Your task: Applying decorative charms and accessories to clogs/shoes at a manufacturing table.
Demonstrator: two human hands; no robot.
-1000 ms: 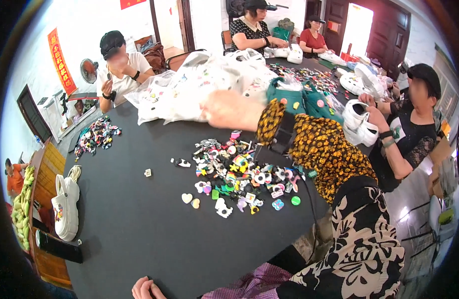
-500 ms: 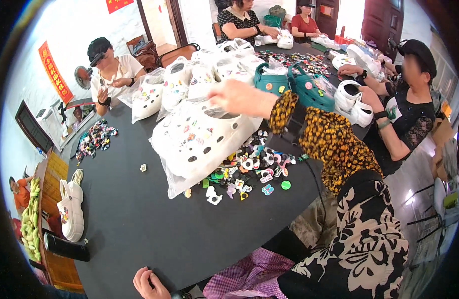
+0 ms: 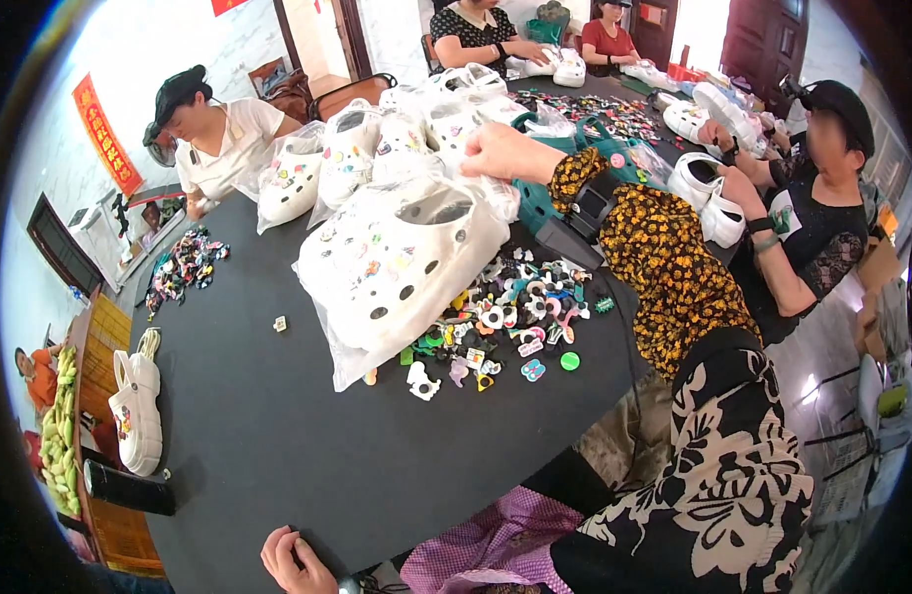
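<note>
My right hand point(image 3: 512, 158) reaches over the far end of a large white clog point(image 3: 377, 272) in a clear plastic bag. Its fingers are bent and pressed together; what they hold, if anything, is hidden. The bagged clog carries colourful charms and leans on a mixed heap of shoe charms point(image 3: 515, 317). Behind it stand several bagged white clogs point(image 3: 347, 163), and teal clogs point(image 3: 540, 203) are beside my right wrist. My left hand point(image 3: 296, 562) rests at the near table edge, fingers curled, with nothing visible in them.
A white clog point(image 3: 137, 416) and a black cylinder point(image 3: 129, 489) lie at the table's left edge. One small charm point(image 3: 281, 324) lies alone on the dark table point(image 3: 278, 426); another charm pile point(image 3: 187, 265) is farther back. Several people work around the table, one point(image 3: 803, 213) close on my right.
My right hand has moved right along the back of the bagged clog. My left hand stays at the edge. The person at the far left has bent forward and lowered their hands.
</note>
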